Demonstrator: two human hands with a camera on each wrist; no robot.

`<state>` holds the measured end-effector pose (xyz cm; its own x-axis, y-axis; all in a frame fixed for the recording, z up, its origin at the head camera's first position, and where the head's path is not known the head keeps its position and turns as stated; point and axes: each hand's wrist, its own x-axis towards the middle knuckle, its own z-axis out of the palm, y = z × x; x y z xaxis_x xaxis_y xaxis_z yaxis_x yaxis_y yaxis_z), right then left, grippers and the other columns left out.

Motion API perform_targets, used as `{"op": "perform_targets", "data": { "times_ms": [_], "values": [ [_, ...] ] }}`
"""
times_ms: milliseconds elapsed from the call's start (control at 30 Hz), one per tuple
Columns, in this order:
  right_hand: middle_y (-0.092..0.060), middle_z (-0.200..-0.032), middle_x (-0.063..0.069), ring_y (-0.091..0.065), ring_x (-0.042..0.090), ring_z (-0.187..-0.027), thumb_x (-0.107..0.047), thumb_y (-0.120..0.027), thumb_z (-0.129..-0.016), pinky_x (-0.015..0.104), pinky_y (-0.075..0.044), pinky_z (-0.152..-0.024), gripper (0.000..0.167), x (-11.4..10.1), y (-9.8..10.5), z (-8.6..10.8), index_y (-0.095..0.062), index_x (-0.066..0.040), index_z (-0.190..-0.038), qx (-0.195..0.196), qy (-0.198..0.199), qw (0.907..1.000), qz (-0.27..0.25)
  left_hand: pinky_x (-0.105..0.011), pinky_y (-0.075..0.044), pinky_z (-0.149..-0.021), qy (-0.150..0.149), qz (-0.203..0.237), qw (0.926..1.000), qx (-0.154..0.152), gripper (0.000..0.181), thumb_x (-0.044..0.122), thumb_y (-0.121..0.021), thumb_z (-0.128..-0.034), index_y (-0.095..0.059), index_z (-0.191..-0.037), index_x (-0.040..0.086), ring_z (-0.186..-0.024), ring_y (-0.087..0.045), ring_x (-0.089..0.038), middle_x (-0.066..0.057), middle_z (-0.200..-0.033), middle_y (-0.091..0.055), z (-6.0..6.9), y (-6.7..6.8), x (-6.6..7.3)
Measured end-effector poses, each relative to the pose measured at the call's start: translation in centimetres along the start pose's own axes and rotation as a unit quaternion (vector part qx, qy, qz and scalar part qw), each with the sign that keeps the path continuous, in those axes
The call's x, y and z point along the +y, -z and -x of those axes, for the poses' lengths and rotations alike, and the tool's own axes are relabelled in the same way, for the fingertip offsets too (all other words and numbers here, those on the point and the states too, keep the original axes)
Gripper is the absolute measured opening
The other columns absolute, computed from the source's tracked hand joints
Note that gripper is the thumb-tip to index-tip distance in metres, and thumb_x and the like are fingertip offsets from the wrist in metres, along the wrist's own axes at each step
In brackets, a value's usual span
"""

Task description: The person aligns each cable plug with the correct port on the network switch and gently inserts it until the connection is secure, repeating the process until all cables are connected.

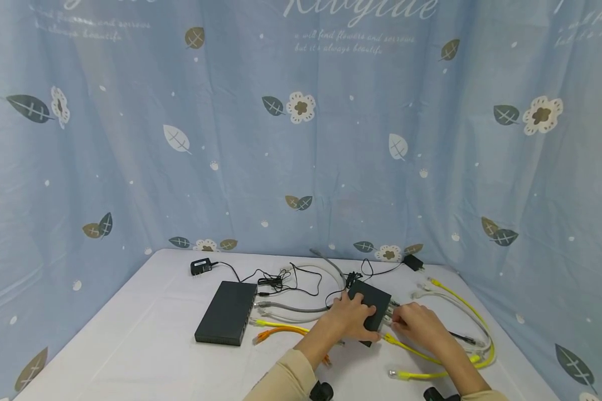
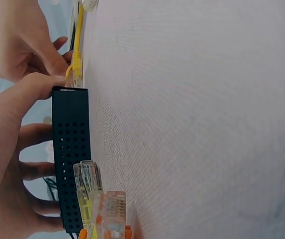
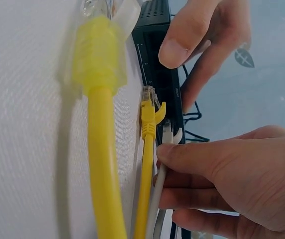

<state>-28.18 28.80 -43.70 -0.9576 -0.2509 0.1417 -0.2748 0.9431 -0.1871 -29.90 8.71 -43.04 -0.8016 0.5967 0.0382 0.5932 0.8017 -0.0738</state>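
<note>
A small black network switch (image 1: 373, 301) lies on the right half of the table, its port side facing right. My left hand (image 1: 350, 317) grips it, the thumb on the edge by the ports and the fingers spread over its top. In the right wrist view, my right hand (image 3: 237, 179) pinches a white network cable (image 3: 158, 191) just behind its plug (image 3: 168, 133), which is at a port; how far in it sits I cannot tell. Beside it, a yellow cable's plug (image 3: 148, 112) lies in front of the port face. A larger black switch (image 1: 227, 313) sits to the left.
Yellow and orange cables (image 1: 276, 332) and a grey cable (image 1: 291, 307) lie between the two switches. Thin black power leads (image 1: 276, 284) run behind, with adapters at back left (image 1: 200, 267) and back right (image 1: 412, 262). A yellow cable (image 1: 491, 348) loops on the right.
</note>
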Motion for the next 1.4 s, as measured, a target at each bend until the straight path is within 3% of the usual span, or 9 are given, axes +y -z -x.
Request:
{"op": "perform_targets", "data": {
  "times_ms": [733,1267,1400],
  "values": [
    [-0.060,-0.068,-0.009,-0.047,0.005,-0.057,-0.008,-0.076,-0.082,0.023,-0.039,-0.052,0.012,-0.16,0.17,-0.16,-0.071,-0.017,-0.075,0.001,0.007,0.9999,0.012,-0.050,-0.051,-0.093,0.000,-0.005,1.0000,0.001,0.068,0.076,-0.054,-0.0818,-0.049,-0.142,0.044,-0.127,-0.051,-0.039,-0.003,-0.141,-0.050,0.16,0.42,0.16],
    [-0.059,-0.068,-0.012,-0.047,0.002,-0.056,-0.012,-0.076,-0.083,0.023,-0.039,-0.052,0.011,0.05,0.13,-0.06,-0.071,-0.020,-0.077,-0.001,-0.001,1.0000,-0.006,-0.052,-0.050,-0.094,0.004,0.027,0.9996,-0.010,0.070,0.079,-0.053,-0.0804,-0.044,-0.143,0.048,-0.131,-0.047,-0.039,0.001,-0.145,-0.046,-0.02,0.27,-0.50],
    [-0.061,-0.069,-0.012,-0.049,0.002,-0.057,-0.013,-0.076,-0.083,0.023,-0.041,-0.053,0.010,0.17,0.17,-0.07,-0.072,-0.021,-0.077,-0.005,-0.008,0.9998,-0.017,-0.056,-0.047,-0.096,0.004,0.059,0.9981,-0.014,0.070,0.077,-0.055,-0.0810,-0.046,-0.143,0.046,-0.134,-0.044,-0.041,0.001,-0.148,-0.044,0.09,0.25,-0.68]
  ]
}}
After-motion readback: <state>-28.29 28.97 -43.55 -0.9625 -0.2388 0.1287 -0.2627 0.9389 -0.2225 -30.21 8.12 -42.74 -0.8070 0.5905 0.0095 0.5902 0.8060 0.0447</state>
